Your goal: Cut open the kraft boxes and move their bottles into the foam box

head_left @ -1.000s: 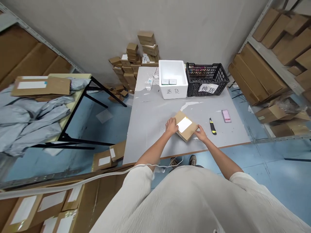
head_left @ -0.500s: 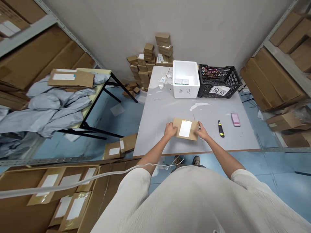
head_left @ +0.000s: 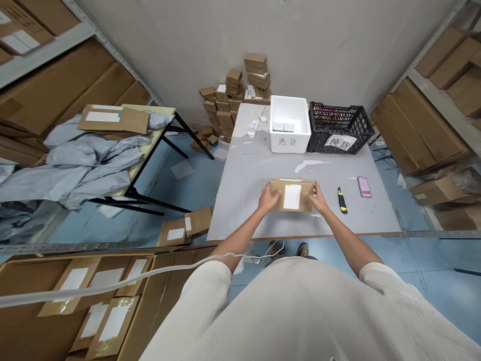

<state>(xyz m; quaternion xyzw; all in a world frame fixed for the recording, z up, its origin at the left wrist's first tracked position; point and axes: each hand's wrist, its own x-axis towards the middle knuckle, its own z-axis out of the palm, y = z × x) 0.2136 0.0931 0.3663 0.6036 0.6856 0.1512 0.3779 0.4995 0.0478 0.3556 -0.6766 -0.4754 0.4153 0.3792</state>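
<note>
**Cardboard box held square between two hands on the grey table**

Cardboard box (head_left: 292, 195) sits on the grey table (head_left: 248, 200), a little in from the near edge, with both hands clamped on its short ends. Its long axis runs from 9 o'clock to 3 o'clock across the person's front, so it lies straight ahead at 12 o'clock from the body, midway between the arms. A white label (head_left: 292, 196) faces up at the middle of its top, standing with its longer side toward 12 o'clock.

Left hand (head_left: 269, 198) presses the box's 9 o'clock end, fingers curled over the top edge and thumb toward the near side. Right hand (head_left: 320, 198) does the same at the 3 o'clock end. Each hand is closed against the cardboard rather than spread flat; neither is nearer than the other, the grip looks even. Whether the box is lifted clear or rests on the table cannot be told.

At 3 o'clock from the right hand, just beside it, lies a utility knife (head_left: 341, 200) with its length pointing to 12 o'clock, and farther out a small pink object (head_left: 363, 186). Toward 12 o'clock, well apart from the box, stand a white foam box (head_left: 290, 140) and a black crate (head_left: 340, 135) side by side, both bearing handwritten labels. Behind them, small brown cartons (head_left: 240, 95) are stacked against the wall.
</note>
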